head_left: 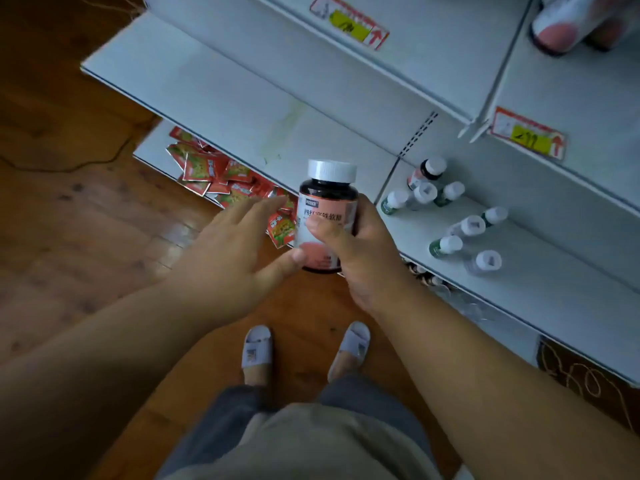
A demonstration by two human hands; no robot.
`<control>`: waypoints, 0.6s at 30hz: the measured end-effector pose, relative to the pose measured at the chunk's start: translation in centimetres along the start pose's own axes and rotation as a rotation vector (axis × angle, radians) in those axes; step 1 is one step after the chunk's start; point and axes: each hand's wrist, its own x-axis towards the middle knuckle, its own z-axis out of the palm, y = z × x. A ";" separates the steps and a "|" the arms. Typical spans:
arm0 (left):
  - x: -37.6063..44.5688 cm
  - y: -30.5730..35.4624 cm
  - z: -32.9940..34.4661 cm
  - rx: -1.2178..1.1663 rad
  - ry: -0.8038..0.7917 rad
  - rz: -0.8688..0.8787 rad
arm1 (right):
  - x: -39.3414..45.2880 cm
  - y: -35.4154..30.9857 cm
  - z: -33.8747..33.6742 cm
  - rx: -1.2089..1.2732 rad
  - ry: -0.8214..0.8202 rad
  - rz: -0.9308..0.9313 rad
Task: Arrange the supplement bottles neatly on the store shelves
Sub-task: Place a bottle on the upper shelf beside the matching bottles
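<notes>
your right hand (360, 251) holds a bottle (327, 216) upright at centre, with your left hand (228, 244) touching it at 9 o'clock. small bottles (450, 216) stand on the shelf (554, 282) at 3 o'clock. packets (221, 178) lie at 10 o'clock, on a lower shelf.

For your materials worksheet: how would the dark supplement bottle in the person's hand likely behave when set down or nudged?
The dark supplement bottle looks rigid, since the right hand holds it without denting. Its round body would probably roll if tipped. Its glossy label may be slightly slippery.
</notes>
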 end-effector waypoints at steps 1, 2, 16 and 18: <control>-0.6 1.1 -1.0 0.009 -0.004 0.033 | -1.0 -1.3 -0.3 0.039 0.007 -0.021; -0.9 2.2 -1.9 0.019 -0.003 0.070 | -2.0 -2.5 -0.7 0.070 0.013 -0.037; 4.3 19.3 -2.3 0.094 0.064 0.358 | -6.8 -12.8 -16.1 0.081 0.156 -0.219; 5.8 21.7 -1.3 0.077 0.078 0.381 | -6.8 -13.6 -18.8 0.093 0.169 -0.217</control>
